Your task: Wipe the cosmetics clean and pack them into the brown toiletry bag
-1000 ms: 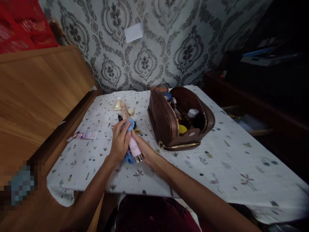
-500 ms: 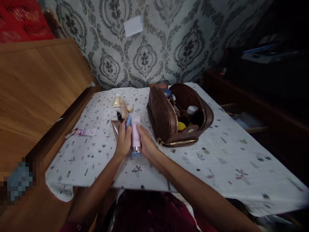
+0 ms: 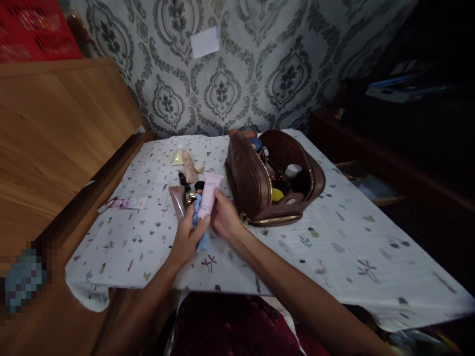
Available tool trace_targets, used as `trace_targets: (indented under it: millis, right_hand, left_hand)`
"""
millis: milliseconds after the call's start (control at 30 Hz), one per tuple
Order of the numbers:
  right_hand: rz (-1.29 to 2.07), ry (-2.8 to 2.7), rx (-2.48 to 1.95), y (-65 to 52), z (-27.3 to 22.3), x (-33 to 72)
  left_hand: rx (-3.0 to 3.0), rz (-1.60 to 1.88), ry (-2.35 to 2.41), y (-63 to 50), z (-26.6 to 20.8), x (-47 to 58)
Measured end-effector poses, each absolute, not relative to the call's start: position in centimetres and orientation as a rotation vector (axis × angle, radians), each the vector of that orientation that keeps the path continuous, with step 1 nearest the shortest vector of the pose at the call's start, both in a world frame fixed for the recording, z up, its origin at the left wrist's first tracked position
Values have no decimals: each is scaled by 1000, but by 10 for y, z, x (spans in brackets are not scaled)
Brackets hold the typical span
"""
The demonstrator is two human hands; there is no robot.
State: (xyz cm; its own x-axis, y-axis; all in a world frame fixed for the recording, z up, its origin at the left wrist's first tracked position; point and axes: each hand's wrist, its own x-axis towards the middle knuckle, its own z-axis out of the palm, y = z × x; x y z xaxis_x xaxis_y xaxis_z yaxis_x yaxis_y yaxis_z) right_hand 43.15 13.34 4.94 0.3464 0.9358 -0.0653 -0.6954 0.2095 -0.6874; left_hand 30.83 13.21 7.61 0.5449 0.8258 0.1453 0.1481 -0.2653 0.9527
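Observation:
Between my hands is a pale pink squeeze tube [image 3: 210, 194], its crimped end pointing away from me and its cap end low by my left thumb. My left hand [image 3: 188, 232] is closed on a light blue cloth [image 3: 202, 242] and the tube's lower end. My right hand [image 3: 226, 215] grips the tube's right side. Just beyond my left hand lie a brown-bronze tube [image 3: 178, 200], a black round item [image 3: 199, 186] and a small black bottle [image 3: 183, 180]. Farther back are a beige tube [image 3: 190, 167], a cream tube [image 3: 178, 155] and a small round jar [image 3: 199, 167].
An unzipped brown cosmetic bag [image 3: 247, 183] full of items stands right of my hands. A pink-and-white tube [image 3: 129, 203] lies at the left on the patterned tablecloth [image 3: 326, 257]. Wooden furniture [image 3: 74, 109] borders the left; the patterned wall [image 3: 222, 99] is behind.
The pink tube has tilted, its crimped end now leaning right. My left hand has shifted down and its thumb has come over the tube's cap end. The black round item has come into sight.

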Motion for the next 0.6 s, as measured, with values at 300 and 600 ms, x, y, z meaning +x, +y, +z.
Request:
trace_targets:
  millis: [300, 600]
  right_hand:
    - [1346, -481, -699, 121, 60, 417]
    - [1286, -497, -766, 118, 67, 418]
  left_hand:
    - [1708, 856, 931, 145, 67, 302]
    - [2280, 778, 1087, 168, 80, 293]
